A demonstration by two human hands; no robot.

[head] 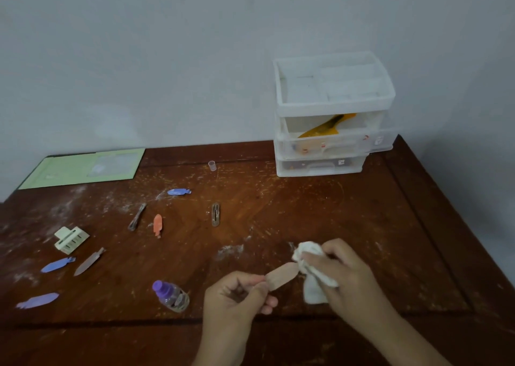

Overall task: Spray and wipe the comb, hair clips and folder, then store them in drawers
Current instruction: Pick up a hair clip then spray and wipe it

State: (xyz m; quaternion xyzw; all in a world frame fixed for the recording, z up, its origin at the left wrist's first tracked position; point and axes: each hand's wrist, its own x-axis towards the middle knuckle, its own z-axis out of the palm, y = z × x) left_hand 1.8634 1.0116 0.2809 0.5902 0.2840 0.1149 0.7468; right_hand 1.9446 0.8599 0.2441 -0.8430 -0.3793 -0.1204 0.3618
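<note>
Head view: a pink hair clip (281, 276) is pinched by its tail end in the left hand (237, 298), its tip left exposed (presumably for wiping) to the white cloth (312, 271) bunched in the right hand (345, 276), at five o'clock on the table (348, 226).

Setting: domestic room, likely a home desk or dressing corner. Evidence: worn dark wooden table (306, 212) with scratches and white smudges, pushed against a plain painted wall (167, 59); small translucent plastic drawer unit (333, 114) of the household organiser kind; scattered hair clips (178, 191) and a green folder (83, 167). No industrial or lab fittings visible.
</note>
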